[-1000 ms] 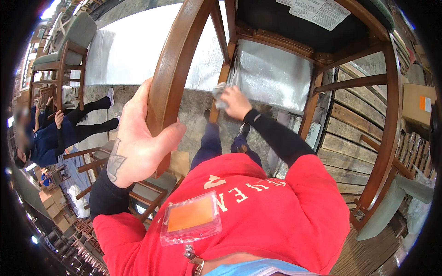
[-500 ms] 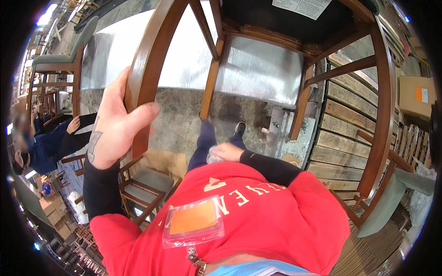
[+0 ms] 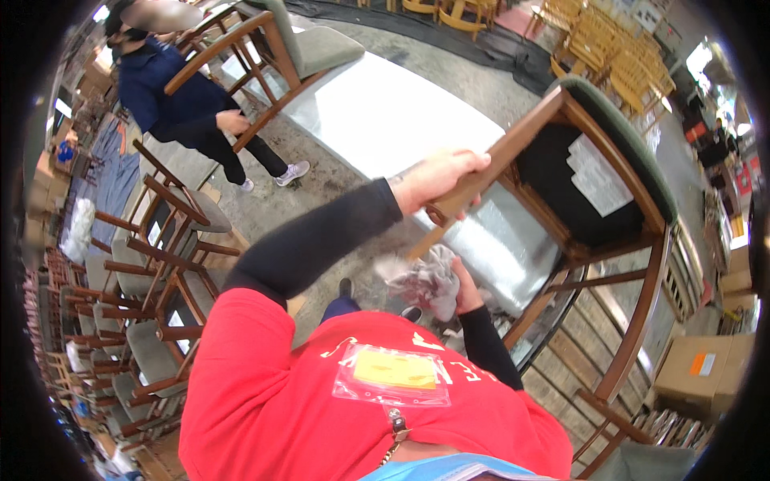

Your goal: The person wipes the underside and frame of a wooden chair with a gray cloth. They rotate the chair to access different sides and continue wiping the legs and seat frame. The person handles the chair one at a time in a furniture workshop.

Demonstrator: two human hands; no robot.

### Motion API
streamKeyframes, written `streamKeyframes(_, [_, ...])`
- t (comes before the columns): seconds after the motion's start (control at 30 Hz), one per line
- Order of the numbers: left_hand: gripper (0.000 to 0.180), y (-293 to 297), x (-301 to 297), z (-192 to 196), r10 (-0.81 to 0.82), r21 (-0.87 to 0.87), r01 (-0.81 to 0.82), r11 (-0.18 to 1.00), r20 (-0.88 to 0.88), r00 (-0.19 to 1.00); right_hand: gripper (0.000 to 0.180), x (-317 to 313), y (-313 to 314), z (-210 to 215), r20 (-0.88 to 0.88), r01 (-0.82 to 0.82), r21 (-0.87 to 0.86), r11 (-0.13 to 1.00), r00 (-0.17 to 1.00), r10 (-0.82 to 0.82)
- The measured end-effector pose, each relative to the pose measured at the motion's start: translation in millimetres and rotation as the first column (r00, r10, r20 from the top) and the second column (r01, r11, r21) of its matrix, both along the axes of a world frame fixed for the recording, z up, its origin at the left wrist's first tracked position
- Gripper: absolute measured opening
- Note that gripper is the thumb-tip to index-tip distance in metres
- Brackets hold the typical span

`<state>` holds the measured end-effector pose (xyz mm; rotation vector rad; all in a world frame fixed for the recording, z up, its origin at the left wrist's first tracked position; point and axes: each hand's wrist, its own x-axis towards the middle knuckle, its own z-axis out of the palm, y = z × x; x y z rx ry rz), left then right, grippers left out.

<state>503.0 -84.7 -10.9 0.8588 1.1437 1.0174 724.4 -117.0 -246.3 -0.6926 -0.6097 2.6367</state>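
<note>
So the wooden chair (image 3: 597,200) is tipped over on its side, up off the floor, with the dark underside of its seat facing the camera and a white paper label (image 3: 597,172) stuck on it. Its green padded seat edge runs along the top right, and the legs and stretchers point down toward the lower right. The left hand (image 3: 437,180) is wrapped tight around one chair leg near the seat frame, fingers fully curled over the wood. The right hand (image 3: 465,293) sits lower, just under that same leg, closed on a crumpled whitish rag (image 3: 421,276) with reddish stains; the rag is bunched right beside the leg, and I can't tell if it actually touches the wood.

Behind the chair is a long worktop (image 3: 385,120) covered in shiny silver sheeting, and the tilted chair hangs over its near end. Another chair with a grey-green cushion (image 3: 313,48) rests at the worktop's far end, where a second person in a dark blue top (image 3: 172,92) has a hand on it.

Off to the left there's a whole crowd of stacked wooden chairs (image 3: 152,264) packed close together. At the right, a cardboard box (image 3: 702,369) sits by wooden slats (image 3: 577,377), and yellow chairs (image 3: 609,48) fill the far background.
</note>
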Motion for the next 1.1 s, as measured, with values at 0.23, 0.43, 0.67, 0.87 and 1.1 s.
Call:
streamKeyframes(0.23, [0.044,-101.7,-84.5,-86.4,-0.051,-0.129,0.048,0.991,-0.022,0.998,0.043,-18.9,-25.7,3.5,0.167,0.181,-0.155,0.971,0.974,-0.155])
streamKeyframes(0.43, [0.015,-243.1,-198.4,-164.4,0.28,-0.329,-0.305,0.894,-0.12,0.952,0.047,-75.2,-45.6,-4.3,0.03,0.064,-0.18,0.982,0.998,-0.06])
streamKeyframes(0.67, [0.027,-322.1,-302.7,-178.3,0.675,-0.21,-0.694,0.689,-0.161,0.72,0.035,-170.1,-55.8,-2.3,0.194,0.294,-0.048,0.955,0.94,-0.28])
streamKeyframes(0.87, [0.027,-289.6,-339.9,-106.1,0.821,0.627,-0.534,0.567,-0.483,0.304,0.038,-197.8,-50.0,27.8,0.228,0.347,0.065,0.935,0.907,-0.353])
streamKeyframes(1.1, [0.07,-224.6,-358.5,-16.9,0.743,0.766,0.043,0.641,-0.605,-0.287,0.04,-186.2,-36.6,37.5,0.261,0.333,0.1,0.938,0.901,-0.347])
